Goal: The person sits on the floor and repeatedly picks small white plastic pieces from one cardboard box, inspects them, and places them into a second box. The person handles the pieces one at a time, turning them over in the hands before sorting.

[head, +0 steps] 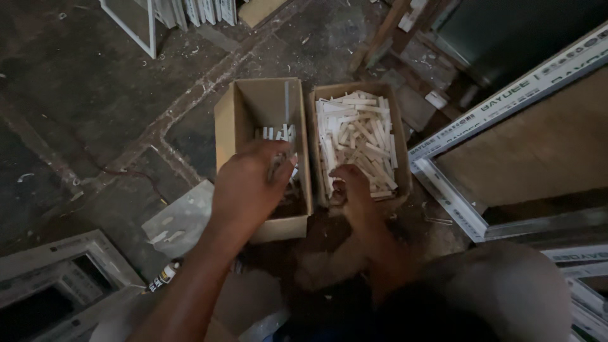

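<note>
Two open cardboard boxes stand side by side on a dirty floor. The left box (235,113) holds a few short white plastic pieces (273,133) standing at its middle. My left hand (250,183) reaches into it, fingers closed around some of those white pieces. The right box (400,152) is filled with a loose heap of several white plastic strips (358,136). My right hand (351,189) rests at that box's near edge, fingers curled among the strips; whether it grips one is hidden.
A white window frame (456,196) lies on the floor to the right, more frame profiles (586,278) beyond it. Another frame (69,266) sits at bottom left, a grey sheet (180,218) beside it. White frames (142,25) lean at the top left. Wood scraps (386,31) lie behind.
</note>
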